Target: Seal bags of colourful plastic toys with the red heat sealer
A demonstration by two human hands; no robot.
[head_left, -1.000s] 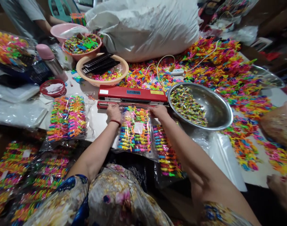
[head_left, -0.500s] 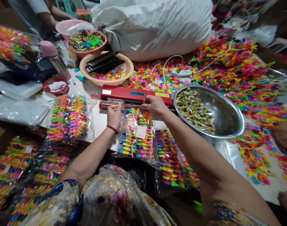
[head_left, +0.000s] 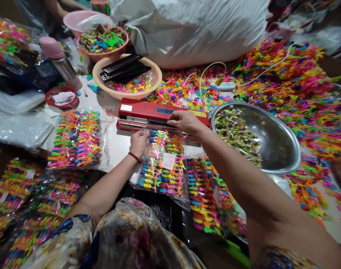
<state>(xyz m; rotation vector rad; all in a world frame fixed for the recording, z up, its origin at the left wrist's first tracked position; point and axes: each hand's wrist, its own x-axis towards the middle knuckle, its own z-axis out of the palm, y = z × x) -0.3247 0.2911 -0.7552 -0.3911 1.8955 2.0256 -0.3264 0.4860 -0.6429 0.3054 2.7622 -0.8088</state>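
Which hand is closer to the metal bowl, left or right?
Right. The right hand is over the red device, just left of the metal bowl. The left hand is farther left, at the clear bag's upper left corner.

- bag [head_left: 163, 177] before sealer [head_left: 142, 108]
- second bag [head_left: 75, 140] left of the first
- bowl [head_left: 277, 138] right of sealer
- tub [head_left: 131, 95] behind sealer, racks [head_left: 125, 71] inside
- sack [head_left: 195, 33] behind tub, rightward
- flask [head_left: 61, 61] left of tub
- basket [head_left: 51, 102] before flask
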